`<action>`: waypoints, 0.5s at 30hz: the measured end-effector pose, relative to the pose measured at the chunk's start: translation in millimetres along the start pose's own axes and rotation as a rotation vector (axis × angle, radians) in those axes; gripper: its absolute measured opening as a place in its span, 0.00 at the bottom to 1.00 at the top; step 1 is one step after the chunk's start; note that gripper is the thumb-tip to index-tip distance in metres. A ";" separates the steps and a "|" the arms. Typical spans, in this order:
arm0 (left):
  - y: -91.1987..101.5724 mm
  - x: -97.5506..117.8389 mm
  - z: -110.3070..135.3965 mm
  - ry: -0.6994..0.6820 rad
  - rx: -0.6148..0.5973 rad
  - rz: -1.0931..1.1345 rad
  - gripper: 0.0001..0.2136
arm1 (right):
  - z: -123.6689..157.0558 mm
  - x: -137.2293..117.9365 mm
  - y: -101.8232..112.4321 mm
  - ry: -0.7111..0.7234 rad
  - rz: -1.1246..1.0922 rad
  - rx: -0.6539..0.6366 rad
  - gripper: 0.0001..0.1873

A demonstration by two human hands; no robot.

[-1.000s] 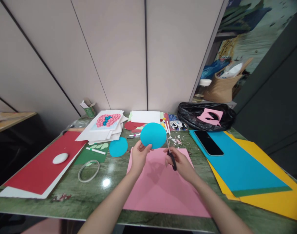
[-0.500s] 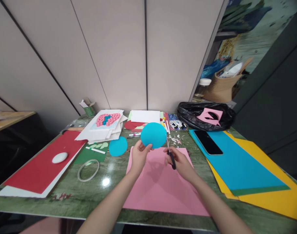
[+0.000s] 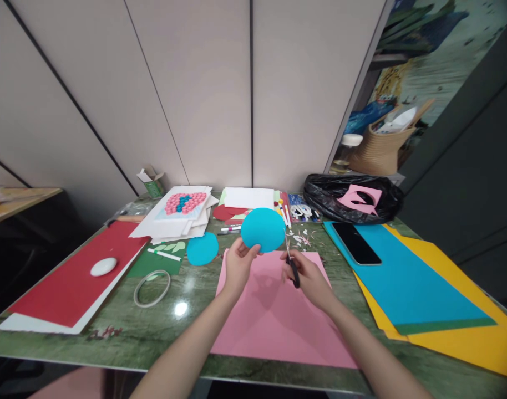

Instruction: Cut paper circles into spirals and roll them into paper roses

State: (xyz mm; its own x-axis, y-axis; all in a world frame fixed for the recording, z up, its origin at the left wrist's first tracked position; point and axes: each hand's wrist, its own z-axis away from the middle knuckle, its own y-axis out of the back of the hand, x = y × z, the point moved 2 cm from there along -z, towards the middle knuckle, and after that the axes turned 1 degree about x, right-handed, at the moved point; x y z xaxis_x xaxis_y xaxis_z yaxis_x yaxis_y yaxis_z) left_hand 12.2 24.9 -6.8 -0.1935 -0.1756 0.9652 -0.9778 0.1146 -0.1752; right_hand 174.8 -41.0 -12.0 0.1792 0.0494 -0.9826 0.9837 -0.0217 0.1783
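My left hand [image 3: 239, 265] pinches the lower edge of a round blue paper [image 3: 262, 229], its thumb lying over the front. Black-handled scissors [image 3: 294, 271] are gripped in my right hand [image 3: 305, 275], their blades pointing up beside the right edge of the blue circle. Whether the blades touch the paper I cannot tell. Both hands are above a pink paper sheet [image 3: 278, 327] lying flat on the green table. A second blue paper circle [image 3: 202, 249] lies on the table to the left of my left hand.
At left are red paper [image 3: 70, 282] with a white oval object [image 3: 104, 267], a tape roll [image 3: 152, 288] and green paper [image 3: 153, 263]. A phone [image 3: 356, 244] rests on blue sheets [image 3: 411, 282] at right. Behind sit a black bag [image 3: 320, 194] and paper scraps [image 3: 303, 238].
The view has shifted very slightly. My hands, the blue circle and the scissors keep almost the same positions.
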 end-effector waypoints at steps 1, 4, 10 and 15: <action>0.0 0.2 0.1 -0.002 0.001 0.000 0.09 | 0.0 0.1 -0.1 0.001 0.004 0.000 0.17; -0.1 0.8 0.2 -0.006 0.007 -0.004 0.09 | 0.1 0.4 -0.5 0.001 0.014 0.003 0.17; 0.9 1.8 0.2 -0.026 0.036 -0.014 0.08 | -0.5 2.3 -0.4 -0.002 0.018 -0.003 0.17; 1.5 1.7 0.8 -0.027 0.042 -0.012 0.08 | -0.3 3.5 -0.5 -0.007 0.013 0.001 0.17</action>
State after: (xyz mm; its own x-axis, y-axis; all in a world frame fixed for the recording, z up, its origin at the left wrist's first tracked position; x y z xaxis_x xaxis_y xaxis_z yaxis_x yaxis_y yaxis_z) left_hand 10.3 23.9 -5.6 -0.1830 -0.2031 0.9619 -0.9825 0.0715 -0.1718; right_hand 175.0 -40.5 -15.6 0.1915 0.0423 -0.9806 0.9814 -0.0229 0.1907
